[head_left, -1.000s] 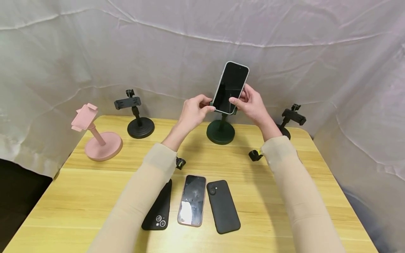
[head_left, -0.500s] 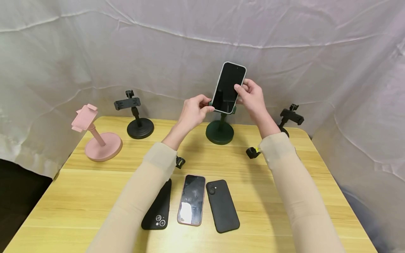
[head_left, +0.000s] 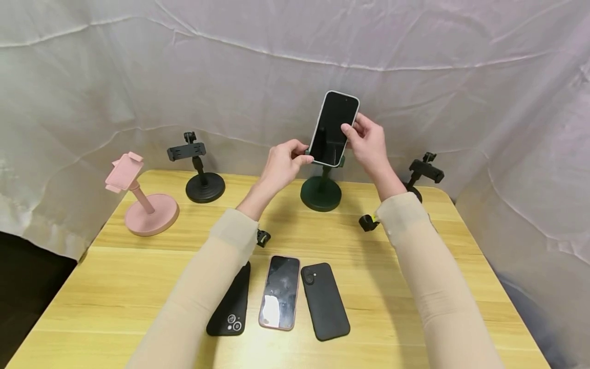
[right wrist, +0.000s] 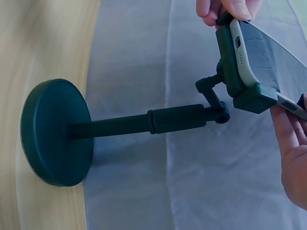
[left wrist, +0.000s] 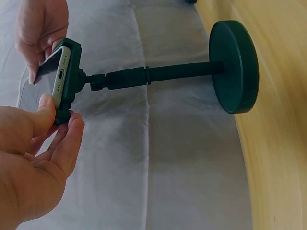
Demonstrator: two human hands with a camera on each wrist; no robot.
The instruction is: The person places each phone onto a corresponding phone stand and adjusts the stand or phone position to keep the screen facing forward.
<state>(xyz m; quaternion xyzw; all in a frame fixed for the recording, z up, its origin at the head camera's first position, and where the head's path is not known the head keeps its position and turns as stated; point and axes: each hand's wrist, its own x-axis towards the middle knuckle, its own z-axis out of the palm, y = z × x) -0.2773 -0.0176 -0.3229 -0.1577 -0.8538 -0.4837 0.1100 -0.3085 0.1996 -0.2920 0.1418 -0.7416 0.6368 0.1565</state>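
A smartphone [head_left: 334, 128] in a pale case, dark screen facing me, sits tilted in the clamp [right wrist: 230, 62] of a dark green phone stand [head_left: 321, 193]. My left hand [head_left: 282, 161] pinches the clamp's left end at the phone's lower left corner, thumb in front and fingers behind. My right hand [head_left: 369, 143] holds the phone's right edge, its thumb lying on the screen and its fingers behind. In the right wrist view a clamp jaw wraps the phone's lower right side. The left wrist view shows the phone's bottom edge [left wrist: 61, 76] lying along the green clamp.
A pink phone stand [head_left: 149, 212] and a black one [head_left: 205, 185] stand at the left; another black stand [head_left: 426, 169] is partly behind my right arm. Three phones lie in front: one black [head_left: 232, 307] partly under my left sleeve, one screen-up [head_left: 279, 292], one black face-down [head_left: 324, 302].
My right hand has shifted up along the phone's right edge, its thumb now higher on the screen. The phone has tipped slightly left. My left hand stays at the clamp.
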